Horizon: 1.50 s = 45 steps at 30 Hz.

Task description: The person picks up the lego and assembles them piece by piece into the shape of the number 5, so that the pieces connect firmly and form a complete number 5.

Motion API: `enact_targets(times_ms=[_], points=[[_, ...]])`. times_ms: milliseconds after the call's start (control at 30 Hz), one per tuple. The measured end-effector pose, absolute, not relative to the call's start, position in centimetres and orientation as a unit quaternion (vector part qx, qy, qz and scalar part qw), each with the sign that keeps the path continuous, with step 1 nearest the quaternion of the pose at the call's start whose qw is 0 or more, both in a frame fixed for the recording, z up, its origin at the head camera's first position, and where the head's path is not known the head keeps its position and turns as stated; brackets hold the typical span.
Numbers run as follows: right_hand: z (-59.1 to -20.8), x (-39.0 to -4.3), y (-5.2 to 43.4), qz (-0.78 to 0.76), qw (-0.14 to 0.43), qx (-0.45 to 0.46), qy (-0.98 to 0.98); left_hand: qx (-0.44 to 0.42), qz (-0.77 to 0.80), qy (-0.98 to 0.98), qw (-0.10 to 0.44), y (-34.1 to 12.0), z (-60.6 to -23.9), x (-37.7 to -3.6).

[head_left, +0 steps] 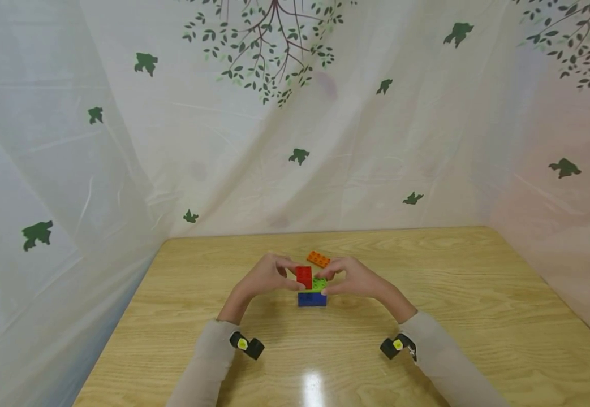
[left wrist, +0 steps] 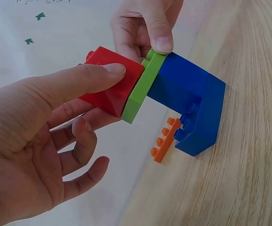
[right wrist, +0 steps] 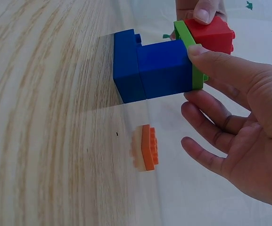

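A blue toy-brick base (right wrist: 126, 70) stands on the table, and a square blue brick (right wrist: 166, 68) sits on its right end. Across the top lies a flat green brick (left wrist: 143, 89), overhanging to the left. My left hand (head_left: 269, 276) pinches a red brick (left wrist: 110, 94) between thumb and fingers, against the left part of the green brick's top. Whether the red brick is fully pressed down, I cannot tell. My right hand (head_left: 356, 276) grips the green brick's right end, thumb on its near edge. Green studs show beside the red brick.
A flat orange brick (head_left: 318, 259) lies studs up on the wooden table (head_left: 172, 339), behind the stack. A pale curtain (head_left: 223, 169) printed with leaves and birds hangs behind and at both sides. Each wrist wears a small black camera (head_left: 246, 345).
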State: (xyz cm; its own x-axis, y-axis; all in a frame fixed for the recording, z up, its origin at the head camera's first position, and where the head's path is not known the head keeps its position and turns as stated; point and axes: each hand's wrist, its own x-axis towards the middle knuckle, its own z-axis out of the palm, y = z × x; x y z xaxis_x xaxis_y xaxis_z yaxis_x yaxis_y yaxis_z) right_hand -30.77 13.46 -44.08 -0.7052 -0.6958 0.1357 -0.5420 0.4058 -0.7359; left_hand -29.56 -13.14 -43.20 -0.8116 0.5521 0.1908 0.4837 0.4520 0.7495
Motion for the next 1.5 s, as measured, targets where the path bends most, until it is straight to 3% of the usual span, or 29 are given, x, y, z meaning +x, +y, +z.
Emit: enact_targets(times_ms=[1500], points=[[-44.35,-31.16,13.56,-0.402,0.097,-0.379,0.828,0.279,0.371,0.885,0.04,-12.44,-42.5,-29.23]])
